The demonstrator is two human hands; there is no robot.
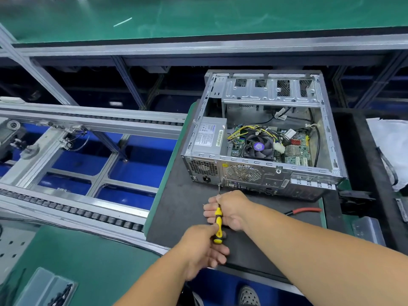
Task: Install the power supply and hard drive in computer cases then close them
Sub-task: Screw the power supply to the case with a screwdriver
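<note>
Gripping the screwdriver (218,224), the left hand (202,247) is curled round the yellow handle while the right hand (227,209) is closed about the shaft, tip at a rear-panel screw of the computer case (260,138) at twelve o'clock. The power supply (208,135) is seated, seemingly being fastened; steady turning is called for next. Open mat (176,208) lies at nine o'clock, its edge near.

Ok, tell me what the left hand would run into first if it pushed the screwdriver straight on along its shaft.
The left hand holds the yellow screwdriver aimed up at the computer case. Pushed on, the tip meets the case's rear panel at a screw beside the power supply, where it already seems seated; depth is unclear.
</note>
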